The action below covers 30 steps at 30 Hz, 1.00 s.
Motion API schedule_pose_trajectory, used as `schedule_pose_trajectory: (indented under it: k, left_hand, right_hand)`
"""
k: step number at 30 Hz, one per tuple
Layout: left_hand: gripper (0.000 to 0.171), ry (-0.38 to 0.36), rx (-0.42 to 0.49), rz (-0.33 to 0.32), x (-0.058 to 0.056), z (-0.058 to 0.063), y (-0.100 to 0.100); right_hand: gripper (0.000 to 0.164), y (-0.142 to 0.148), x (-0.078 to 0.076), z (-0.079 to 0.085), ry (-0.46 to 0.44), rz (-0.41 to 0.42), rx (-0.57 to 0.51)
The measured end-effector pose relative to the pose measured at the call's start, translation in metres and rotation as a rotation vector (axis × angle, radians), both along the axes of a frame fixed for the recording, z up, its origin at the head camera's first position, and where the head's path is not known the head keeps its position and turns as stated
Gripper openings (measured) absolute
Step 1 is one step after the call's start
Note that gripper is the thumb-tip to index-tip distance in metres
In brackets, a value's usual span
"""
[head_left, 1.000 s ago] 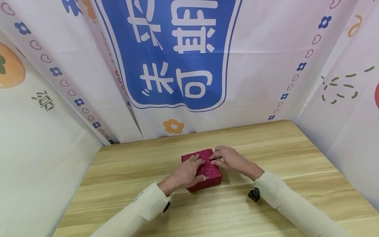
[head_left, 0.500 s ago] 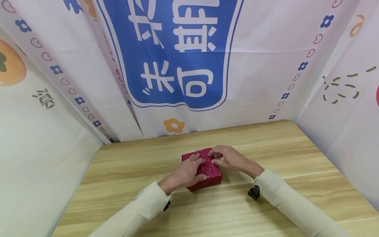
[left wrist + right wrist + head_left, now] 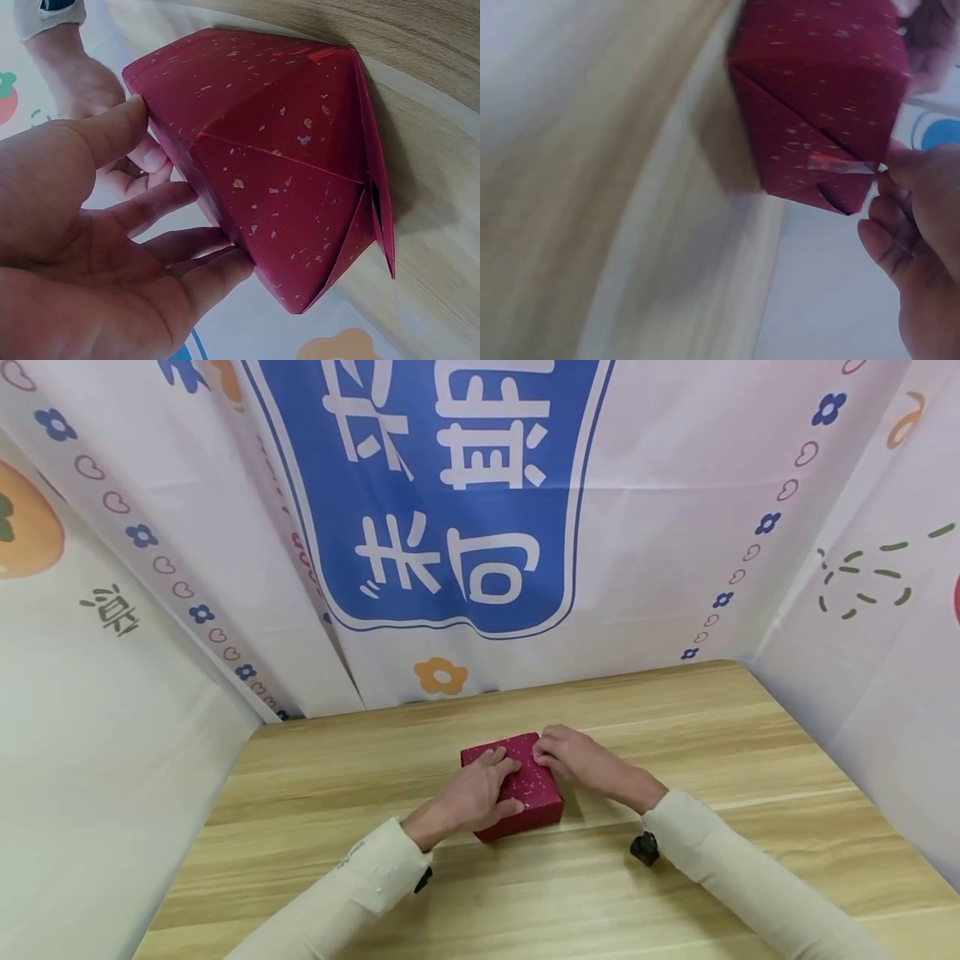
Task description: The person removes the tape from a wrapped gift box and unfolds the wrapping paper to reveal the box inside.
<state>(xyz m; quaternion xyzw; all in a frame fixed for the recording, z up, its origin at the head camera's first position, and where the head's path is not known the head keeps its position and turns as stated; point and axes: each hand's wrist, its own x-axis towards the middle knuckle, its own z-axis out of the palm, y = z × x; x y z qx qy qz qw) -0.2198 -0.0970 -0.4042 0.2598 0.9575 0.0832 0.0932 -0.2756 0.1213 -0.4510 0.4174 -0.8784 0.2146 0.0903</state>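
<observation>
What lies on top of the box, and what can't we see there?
The left hand rests on the box, and the right hand is at its edge. Flecked red surface shows around them; the patches directly under the hands are covered.

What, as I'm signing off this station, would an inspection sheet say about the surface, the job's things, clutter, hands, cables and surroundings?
Surface: wood-grain table, seams or streaks visible across it.
Job's things: red speckled box on the table; what looks like a strip of tape at one end; a paper flap sticks out in the left wrist view.
Clutter: nothing seen.
Hands: left hand rests on the box with fingers spread; right hand appears to pinch the end of the tape.
Cables: nothing seen.
Surroundings: printed cloth hangs behind and at both sides.
</observation>
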Motion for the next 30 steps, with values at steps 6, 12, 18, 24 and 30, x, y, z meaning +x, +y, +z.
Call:
schedule_pose_trajectory:
  k: [6,12,18,24,30]
  left_hand:
    - [0.061,-0.001,-0.006,0.003,0.0,0.0007,-0.0003]
    - [0.061,-0.003,-0.006,0.003,0.0,0.001,-0.0009]
    - [0.061,-0.006,0.0,0.0,0.0003,0.0007,-0.0009]
    - [0.061,0.001,-0.009,-0.002,0.001,0.0017,-0.0021]
    - [0.062,0.0,-0.015,-0.006,0.002,0.0018,-0.0014]
  right_hand:
    - [0.011,-0.0005,0.0027,-0.002,0.055,0.01,0.047]
    - [0.012,0.0001,-0.0021,0.001,-0.158,0.001,0.025]
    - [0.007,0.0032,-0.0027,0.001,-0.296,-0.02,-0.025]
    - [0.008,0.0016,-0.0023,0.0022,-0.273,-0.029,-0.026]
    - [0.013,0.0031,-0.0038,-0.0025,-0.339,0.019,-0.094]
